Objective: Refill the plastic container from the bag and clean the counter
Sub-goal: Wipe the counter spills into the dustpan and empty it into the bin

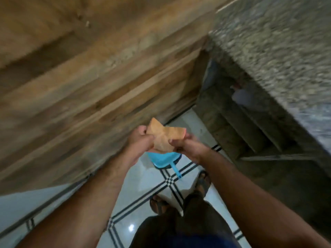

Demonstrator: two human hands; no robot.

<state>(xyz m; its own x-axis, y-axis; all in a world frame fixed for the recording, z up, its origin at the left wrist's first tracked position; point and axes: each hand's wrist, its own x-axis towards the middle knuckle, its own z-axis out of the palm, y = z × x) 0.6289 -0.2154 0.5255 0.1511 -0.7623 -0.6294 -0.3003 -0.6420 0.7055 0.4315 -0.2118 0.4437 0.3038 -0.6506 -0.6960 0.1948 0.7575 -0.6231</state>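
Both my hands hold a crumpled tan piece of paper or cloth (163, 136) out in front of me, above the floor. My left hand (141, 139) grips its left side and my right hand (188, 146) grips its right side. Directly below them a blue plastic dustpan (162, 161) with a short handle lies on the tiled floor. The frame is motion-blurred. No plastic container or bag shows.
A wooden door or cabinet face (89, 86) fills the left and top. A speckled granite counter (286, 51) runs along the right, with dark shelves (241, 126) under it. My sandalled feet (203, 182) stand on white floor tiles with black lines.
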